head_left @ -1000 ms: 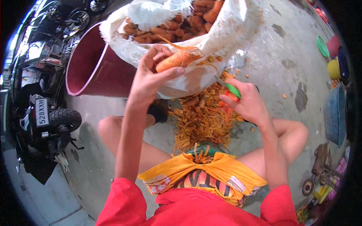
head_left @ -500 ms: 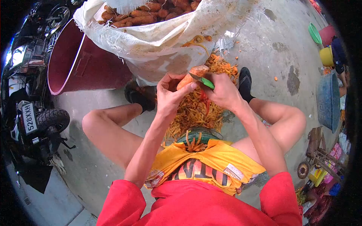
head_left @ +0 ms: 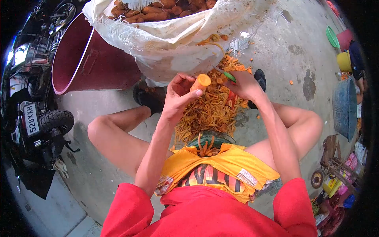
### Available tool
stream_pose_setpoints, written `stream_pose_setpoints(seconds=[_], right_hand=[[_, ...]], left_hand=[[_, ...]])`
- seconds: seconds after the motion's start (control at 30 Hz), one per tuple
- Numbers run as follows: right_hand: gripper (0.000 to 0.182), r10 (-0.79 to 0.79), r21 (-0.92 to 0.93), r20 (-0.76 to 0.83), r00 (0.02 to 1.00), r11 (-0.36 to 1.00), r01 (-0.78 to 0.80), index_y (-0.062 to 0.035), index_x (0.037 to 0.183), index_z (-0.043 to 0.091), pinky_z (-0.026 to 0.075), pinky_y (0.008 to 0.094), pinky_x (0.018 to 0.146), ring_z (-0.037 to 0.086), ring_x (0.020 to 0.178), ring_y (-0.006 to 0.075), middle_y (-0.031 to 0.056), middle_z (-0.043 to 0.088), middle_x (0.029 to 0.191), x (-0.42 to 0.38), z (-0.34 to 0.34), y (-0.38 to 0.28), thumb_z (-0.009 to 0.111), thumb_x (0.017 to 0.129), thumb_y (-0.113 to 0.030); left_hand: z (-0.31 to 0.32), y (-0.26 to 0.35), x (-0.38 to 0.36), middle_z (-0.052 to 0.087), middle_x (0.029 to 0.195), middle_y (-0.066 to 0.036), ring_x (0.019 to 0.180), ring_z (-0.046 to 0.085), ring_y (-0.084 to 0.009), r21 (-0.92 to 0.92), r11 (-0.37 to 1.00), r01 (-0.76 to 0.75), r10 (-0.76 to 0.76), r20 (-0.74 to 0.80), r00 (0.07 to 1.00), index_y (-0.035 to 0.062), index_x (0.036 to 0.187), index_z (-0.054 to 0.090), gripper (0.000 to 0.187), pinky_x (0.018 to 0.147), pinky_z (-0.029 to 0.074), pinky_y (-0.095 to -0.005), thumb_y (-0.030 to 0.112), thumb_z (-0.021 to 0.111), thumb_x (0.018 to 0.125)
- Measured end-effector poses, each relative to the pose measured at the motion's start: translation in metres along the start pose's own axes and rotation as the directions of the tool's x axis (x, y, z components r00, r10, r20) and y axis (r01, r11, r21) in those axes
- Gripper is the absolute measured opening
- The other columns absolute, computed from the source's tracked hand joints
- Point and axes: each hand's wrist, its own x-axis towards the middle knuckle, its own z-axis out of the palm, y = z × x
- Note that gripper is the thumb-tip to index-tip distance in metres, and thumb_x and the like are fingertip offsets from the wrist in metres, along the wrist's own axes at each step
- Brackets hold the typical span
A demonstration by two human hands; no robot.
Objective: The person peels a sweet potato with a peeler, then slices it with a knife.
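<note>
A carrot with a flat, bright orange cut face pointing up is pinched in my left hand. My right hand is closed round the green handle of a knife, whose blade points up and left, apart from the carrot. Below both hands, a heap of carrot peelings covers the floor between my feet. Several unpeeled-looking carrots fill the open white sack in front of me.
A big maroon tub stands left of the sack, with a motorcycle at the far left. To the right are a blue-grey basin, a yellow container and a person's arm. A small wheeled cart lies at lower right.
The knife has come away from the carrot toward the right. The carrot's end, whole and rounded before, now shows a flat cut face. My left hand keeps its hold.
</note>
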Motion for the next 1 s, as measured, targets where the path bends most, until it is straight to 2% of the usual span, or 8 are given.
stream_pose_setpoints(seconds=[0.13,0.2,0.23,0.37,0.63,0.9,0.97,1.0], right_hand=[[0.028,-0.119,0.064,-0.161,0.98,0.989,0.131,-0.004,0.106,0.065,0.053,0.0534,0.077,0.068,0.088,0.0462,0.0246,0.07,0.089,-0.012,-0.013,-0.03,0.072,0.089,-0.026],[0.027,-0.127,0.097,-0.125,0.984,0.985,0.14,-0.0045,0.106,0.066,0.053,0.0537,0.076,0.068,0.087,0.0464,0.0244,0.07,0.088,-0.022,-0.015,-0.048,0.073,0.088,-0.024],[0.027,-0.134,0.129,-0.093,0.987,0.981,0.145,-0.005,0.105,0.066,0.053,0.0539,0.076,0.067,0.087,0.0467,0.0242,0.07,0.088,-0.025,-0.015,-0.054,0.073,0.086,-0.022],[0.027,-0.175,0.179,-0.075,0.982,0.966,0.186,-0.0039,0.102,0.069,0.055,0.054,0.078,0.068,0.087,0.0468,0.0252,0.07,0.088,-0.026,0.001,-0.056,0.073,0.079,-0.017],[0.03,-0.176,0.2,-0.115,0.978,0.96,0.197,-0.005,0.106,0.071,0.055,0.0534,0.078,0.068,0.087,0.0463,0.0255,0.07,0.089,-0.022,0.005,-0.061,0.072,0.077,-0.015],[0.027,-0.224,0.199,-0.186,0.957,0.945,0.26,-0.0055,0.106,0.071,0.054,0.0537,0.077,0.068,0.086,0.0461,0.0248,0.07,0.087,-0.019,0.009,-0.061,0.072,0.083,-0.02],[0.029,-0.086,0.073,-0.093,0.992,0.993,0.093,-0.0028,0.102,0.071,0.055,0.0537,0.078,0.069,0.085,0.045,0.025,0.071,0.086,-0.006,0.02,-0.042,0.071,0.088,-0.028],[0.038,0.065,0.058,0.214,0.975,0.995,-0.079,0.0009,0.096,0.071,0.055,0.0528,0.078,0.071,0.085,0.0438,0.0254,0.071,0.086,0.01,0.023,-0.007,0.072,0.09,-0.036]], left_hand=[[0.001,0.006,-0.001,0.069,0.107,-0.002,0.1,0.066,-0.0102,0.083,0.996,0.045,-0.039,-0.073,0.997,0.0068,0.11,0.06,0.039,0.087,0.053,-0.0245,0.012,0.088,0.083],[0.0,-0.001,0.002,0.07,0.109,-0.003,0.104,0.066,-0.0109,0.008,0.983,0.184,-0.175,-0.272,0.946,0.0043,0.117,0.061,0.043,0.092,0.053,-0.0262,0.011,0.087,0.084],[0.004,-0.004,0.001,0.071,0.112,-0.004,0.104,0.066,-0.0118,-0.127,0.978,0.168,-0.194,-0.232,0.953,0.0035,0.123,0.062,0.046,0.093,0.053,-0.0266,0.009,0.087,0.084],[0.016,-0.006,-0.002,0.071,0.115,-0.005,0.102,0.066,-0.0112,-0.122,0.969,0.214,-0.23,-0.135,0.964,0.0032,0.124,0.063,0.045,0.093,0.053,-0.0265,0.008,0.086,0.085],[0.011,-0.023,-0.003,0.075,0.108,-0.003,0.094,0.069,-0.0098,-0.169,0.979,0.11,-0.148,-0.234,0.961,0.0052,0.122,0.065,0.044,0.078,0.053,-0.0242,0.007,0.087,0.084],[0.002,-0.017,-0.002,0.076,0.106,-0.005,0.094,0.07,-0.0097,0.001,0.997,0.082,-0.08,-0.171,0.982,0.0027,0.113,0.07,0.037,0.082,0.054,-0.0244,0.007,0.089,0.081],[-0.003,-0.013,-0.005,0.076,0.105,-0.005,0.094,0.07,-0.0099,0.036,0.995,0.093,-0.087,-0.138,0.987,0.0021,0.113,0.07,0.038,0.084,0.055,-0.0249,0.006,0.089,0.08],[-0.007,-0.01,-0.01,0.076,0.106,-0.005,0.096,0.07,-0.0102,0.008,0.997,0.073,-0.072,-0.073,0.995,0.0028,0.113,0.069,0.038,0.085,0.056,-0.0253,0.005,0.088,0.08]])
